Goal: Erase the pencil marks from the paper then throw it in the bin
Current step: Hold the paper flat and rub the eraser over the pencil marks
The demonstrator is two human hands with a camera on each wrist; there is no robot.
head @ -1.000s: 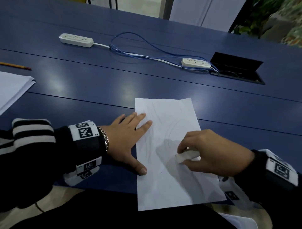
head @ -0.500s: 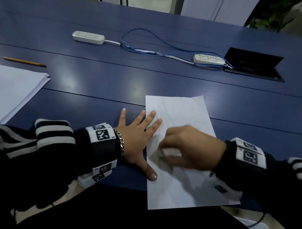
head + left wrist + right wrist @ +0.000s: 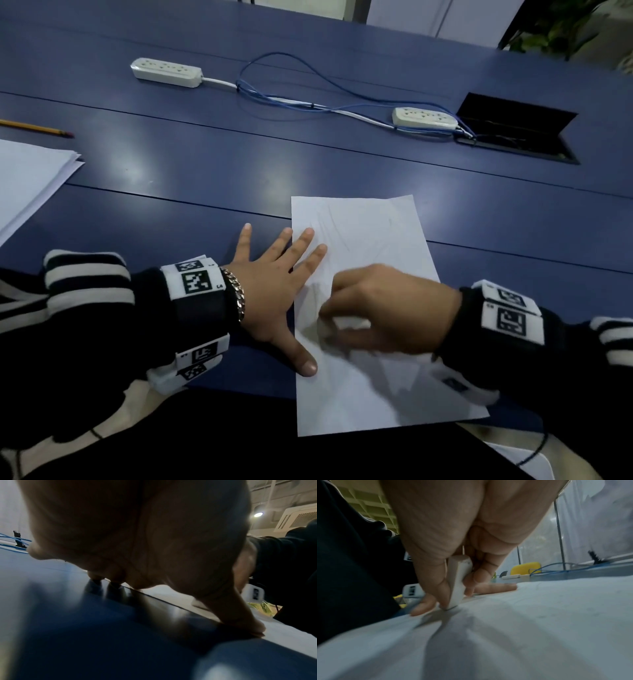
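Paper (image 3: 373, 240), a single thin sheet at lower centre of the frame on the blue bench (image 3: 205, 164), looks light, limp and easily creased. Left hand (image 3: 274, 291) lies flat, fingers spread, pinning its left edge; right hand (image 3: 387, 308) pinches a white eraser (image 3: 458, 582) against it.

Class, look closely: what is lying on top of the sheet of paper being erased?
On the paper: the left hand pressing its edge with fingertips and thumb, and the right hand rubbing an eraser on it. Marks beneath the hands are hidden.
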